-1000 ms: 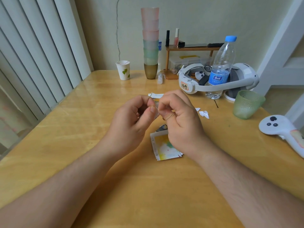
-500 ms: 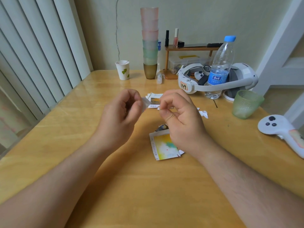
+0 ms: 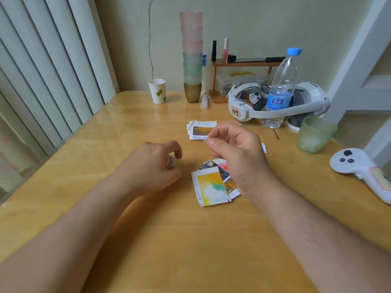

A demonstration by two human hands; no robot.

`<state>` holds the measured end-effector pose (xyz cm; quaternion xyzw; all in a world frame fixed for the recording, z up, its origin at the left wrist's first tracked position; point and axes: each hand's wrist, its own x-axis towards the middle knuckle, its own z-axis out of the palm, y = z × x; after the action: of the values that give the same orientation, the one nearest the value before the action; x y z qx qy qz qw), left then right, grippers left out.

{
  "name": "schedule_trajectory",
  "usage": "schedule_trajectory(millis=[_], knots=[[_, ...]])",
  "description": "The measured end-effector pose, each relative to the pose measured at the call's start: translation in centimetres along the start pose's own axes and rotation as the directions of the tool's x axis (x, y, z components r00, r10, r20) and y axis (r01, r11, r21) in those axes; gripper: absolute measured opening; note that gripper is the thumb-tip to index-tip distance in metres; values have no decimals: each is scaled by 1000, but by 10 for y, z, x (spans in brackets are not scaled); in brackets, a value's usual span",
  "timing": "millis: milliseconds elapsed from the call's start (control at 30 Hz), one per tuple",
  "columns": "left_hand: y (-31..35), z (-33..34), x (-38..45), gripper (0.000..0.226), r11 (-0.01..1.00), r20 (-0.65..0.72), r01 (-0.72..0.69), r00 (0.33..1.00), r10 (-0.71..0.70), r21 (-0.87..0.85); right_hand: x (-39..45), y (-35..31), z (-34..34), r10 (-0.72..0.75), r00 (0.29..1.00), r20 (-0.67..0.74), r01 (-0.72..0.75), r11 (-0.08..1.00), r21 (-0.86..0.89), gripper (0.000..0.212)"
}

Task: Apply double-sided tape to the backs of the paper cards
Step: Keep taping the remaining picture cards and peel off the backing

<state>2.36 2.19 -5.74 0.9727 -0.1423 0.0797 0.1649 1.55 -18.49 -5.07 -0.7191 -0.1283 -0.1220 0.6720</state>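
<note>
Now the hands have parted: the left hand (image 3: 154, 163) has dropped toward the table (image 3: 105, 208) with its fingers curled round the tape roll (image 3: 170, 161) (mostly hidden), while the right hand (image 3: 237, 149) pinches a small clear tape piece (image 3: 205, 141) above the near cards (image 3: 211, 187). A piece seems torn off, ready for sticking; the far cards (image 3: 201, 130) wait.

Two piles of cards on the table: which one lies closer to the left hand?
The near pile, topped by the yellow card with a teal blotch, lies just right of the left hand. The far pile, showing a dark orange picture, sits beyond the right hand.
</note>
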Motion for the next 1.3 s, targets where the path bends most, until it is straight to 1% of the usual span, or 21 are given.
schedule_trajectory(millis=[33,67,133,167,200,233,267,300,333,367,400,467,633,700,800,900,1000,1100,1167,1233,1300], knots=[[0,1,0,20,1000,-13,1,1000,-2,-23,0,0,1,9,1000,2,-9,1000,11,3],[-1,2,0,20,999,-53,-1,999,-1,-34,0,-1,1,20,1000,7,-20,999,25,3],[0,3,1,23,997,-188,-24,982,10,-71,0,-2,2,46,999,17,-46,998,47,5],[2,3,1,20,990,-257,-44,966,9,-131,-1,-2,2,67,997,29,-69,995,69,6],[7,3,0,16,971,-298,-59,954,-12,-231,-2,-4,2,99,994,48,-103,988,112,7],[12,3,-1,14,924,-305,-65,951,-57,-377,-2,-5,2,136,988,75,-147,974,174,9],[18,5,-1,17,827,-267,-55,956,-118,-560,-2,-6,1,177,979,106,-198,950,240,10],[25,6,-2,22,680,-191,-30,968,-163,-733,-1,-6,0,212,968,137,-244,923,296,11],[31,7,-2,26,522,-105,8,977,-186,-853,-1,-8,-1,237,958,162,-280,899,337,12],[35,8,-1,29,395,-36,43,981,-190,-918,0,-8,-1,252,951,180,-303,880,366,12],[39,9,-1,30,311,7,67,982,-189,-948,0,-8,-2,258,946,194,-316,866,387,12],[45,10,0,28,232,32,76,982,-187,-970,0,-8,-1,259,943,210,-326,852,410,13],[56,8,-3,18,113,45,72,973,-226,-991,1,-6,0,277,934,226,-350,833,428,16],[56,7,-4,14,93,43,68,966,-253,-993,0,-5,1,285,930,232,-361,828,429,16],[55,7,-4,10,121,23,63,952,-307,-991,-1,-5,2,294,929,223,-364,831,421,23],[54,7,-3,8,142,9,61,940,-342,-988,-1,-3,2,291,930,226,-361,841,402,25],[52,7,-3,7,150,-5,51,935,-355,-987,-1,-1,2,254,946,200,-309,894,326,27],[52,8,-3,9,158,-17,45,930,-368,-986,0,2,0,131,987,92,-140,986,92,34],[53,10,-3,13,173,-40,28,927,-373,-985,2,4,-1,75,997,9,-74,996,-38,37],[54,11,-3,19,164,-55,10,920,-387,-986,6,4,-4,112,991,-79,-116,992,-47,40],[54,10,-3,22,152,-47,15,917,-396,-988,9,3,-11,162,977,-142,-167,986,-26,38]])
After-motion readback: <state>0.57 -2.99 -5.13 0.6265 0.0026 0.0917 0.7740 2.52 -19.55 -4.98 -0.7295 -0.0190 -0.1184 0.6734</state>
